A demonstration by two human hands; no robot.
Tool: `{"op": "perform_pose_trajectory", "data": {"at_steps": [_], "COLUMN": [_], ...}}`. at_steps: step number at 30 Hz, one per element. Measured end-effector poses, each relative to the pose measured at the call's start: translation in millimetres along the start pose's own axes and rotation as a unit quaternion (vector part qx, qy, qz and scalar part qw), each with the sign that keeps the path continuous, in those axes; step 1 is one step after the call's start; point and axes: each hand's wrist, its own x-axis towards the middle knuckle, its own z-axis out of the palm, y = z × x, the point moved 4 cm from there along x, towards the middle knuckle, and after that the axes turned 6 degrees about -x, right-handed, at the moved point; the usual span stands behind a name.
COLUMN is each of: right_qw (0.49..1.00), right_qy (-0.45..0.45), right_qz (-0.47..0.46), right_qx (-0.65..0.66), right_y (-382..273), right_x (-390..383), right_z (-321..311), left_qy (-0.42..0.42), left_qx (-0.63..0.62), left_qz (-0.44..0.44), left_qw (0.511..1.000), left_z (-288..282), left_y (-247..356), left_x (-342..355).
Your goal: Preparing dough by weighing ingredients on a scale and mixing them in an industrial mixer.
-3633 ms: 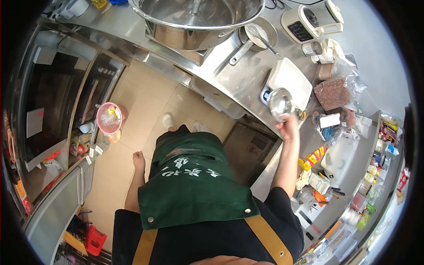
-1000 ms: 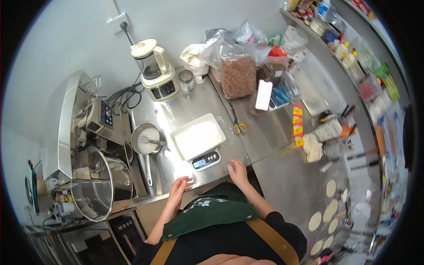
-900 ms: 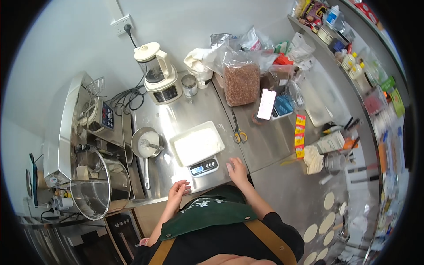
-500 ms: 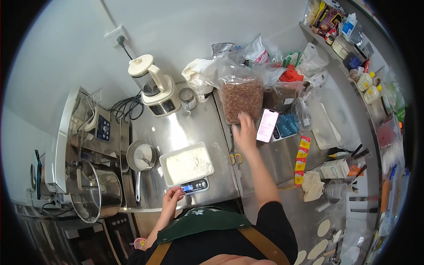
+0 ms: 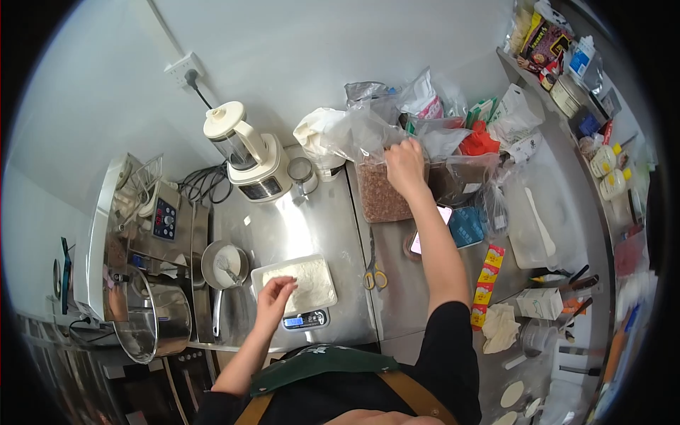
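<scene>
My right hand [image 5: 406, 168] grips the upper part of a clear plastic bag [image 5: 381, 190] full of reddish-brown granules, its fingers curled into the plastic. Over the near left part of a white rectangular tray [image 5: 315, 280] hovers my left hand [image 5: 273, 301], fingers drawn together with nothing visible in them. White powder fills the tray. Beneath its near edge is a digital kitchen scale [image 5: 306, 320] with a lit display. A phone [image 5: 432, 230] with a lit screen is partly hidden behind my right forearm.
A cream blender [image 5: 248, 152] stands at the back left beside a metal sieve cup [image 5: 302, 173]. A saucepan [image 5: 225, 265] with a whisk sits left of the tray. Scissors [image 5: 374, 275] lie near the bag. Red-and-yellow packets [image 5: 487, 283] and a pale cloth [image 5: 500, 329] are at the right.
My right hand has moved away from me, up to the top of the bag, and taken hold of it. My left hand has lifted from the scale to over the tray.
</scene>
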Motion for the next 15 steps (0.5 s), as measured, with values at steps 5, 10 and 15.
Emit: {"op": "perform_pose_trajectory", "data": {"at_steps": [5,10,15], "right_qw": [0.993,0.993,0.996], "right_qy": [0.106,0.101,0.073], "right_qz": [-0.047,-0.024,-0.006], "right_qx": [0.036,0.056,0.058], "right_y": [-24,-24,-24], "right_x": [-39,-63,-74], "right_z": [-32,-48,-48], "left_qy": [-0.020,0.002,0.047], "left_qx": [0.059,0.207,0.366], "left_qz": [0.104,0.240,0.279], "left_qw": [0.993,0.948,0.887], "left_z": [23,69,95], "left_y": [33,63,60], "left_x": [88,211,313]}}
